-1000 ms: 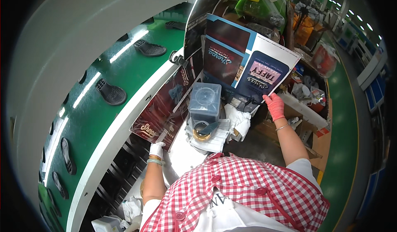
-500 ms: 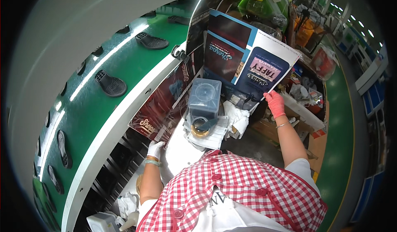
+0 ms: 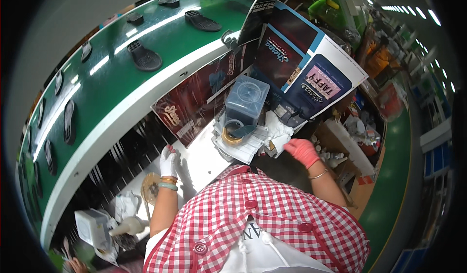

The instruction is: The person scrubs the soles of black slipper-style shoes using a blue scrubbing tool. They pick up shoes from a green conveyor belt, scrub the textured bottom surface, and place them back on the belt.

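My left hand (image 3: 169, 163), in a white glove with bare fingertips, is over the white tabletop (image 3: 197, 163) with its fingers stretched out, holding nothing. Just beyond it lies the near end of a dark red printed board (image 3: 187, 98). In a pink glove, my right hand (image 3: 302, 152) has loosely bent fingers, slightly apart, beside a crumpled white cloth (image 3: 278, 127); contact with it is unclear. Left of the cloth, a clear plastic box (image 3: 247, 98) and a yellowish tape roll (image 3: 232, 133) rest over a stack of white sheets (image 3: 245, 151). A blue and white printed panel (image 3: 323, 81) leans upright behind.
To the left, a green conveyor belt (image 3: 114, 86) with a white rail carries several black shoe soles (image 3: 144, 56). A white container (image 3: 92, 227) and a round brush-like item (image 3: 150, 188) are near my left arm. Cluttered boxes (image 3: 348, 144) stand at right. Another person's hand (image 3: 77, 264) shows at lower left.
My right hand has let go of the printed panel's lower corner and come down toward the cloth. My left hand has moved off the red board's edge. The whole view has shifted and turned.
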`<action>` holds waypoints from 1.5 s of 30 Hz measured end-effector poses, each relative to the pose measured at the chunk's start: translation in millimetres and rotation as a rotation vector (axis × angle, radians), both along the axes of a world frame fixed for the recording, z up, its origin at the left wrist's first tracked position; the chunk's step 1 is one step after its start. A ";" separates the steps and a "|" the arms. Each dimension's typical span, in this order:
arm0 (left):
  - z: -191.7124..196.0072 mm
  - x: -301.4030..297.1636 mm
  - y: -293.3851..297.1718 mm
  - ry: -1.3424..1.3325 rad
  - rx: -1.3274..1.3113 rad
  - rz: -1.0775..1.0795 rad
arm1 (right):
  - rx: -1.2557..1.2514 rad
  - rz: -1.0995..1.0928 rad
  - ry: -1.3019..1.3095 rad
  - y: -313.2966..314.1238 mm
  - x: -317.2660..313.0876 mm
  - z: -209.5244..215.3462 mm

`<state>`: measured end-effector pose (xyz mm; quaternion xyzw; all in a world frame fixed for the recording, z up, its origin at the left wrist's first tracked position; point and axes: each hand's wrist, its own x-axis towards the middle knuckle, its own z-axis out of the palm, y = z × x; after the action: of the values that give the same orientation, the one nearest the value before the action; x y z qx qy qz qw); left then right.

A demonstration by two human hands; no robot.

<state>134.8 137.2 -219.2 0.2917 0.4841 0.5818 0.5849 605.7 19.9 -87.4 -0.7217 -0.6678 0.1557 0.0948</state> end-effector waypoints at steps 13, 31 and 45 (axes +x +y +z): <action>33.5 146.4 -153.5 0.091 -0.090 -0.379 | -0.299 0.695 0.615 -6.6 -91.9 20.1; 26.4 113.6 -186.1 0.351 -0.173 -0.436 | -0.684 0.593 0.916 -7.2 -127.6 -6.2; -7.2 6.1 -4.5 1.101 -0.081 -0.183 | -0.675 0.239 0.965 -19.0 -206.6 -15.6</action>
<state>140.9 132.7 -226.4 0.5707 0.7127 0.2713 0.3046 399.1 0.9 -103.1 -0.4796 -0.5395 0.6789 0.1346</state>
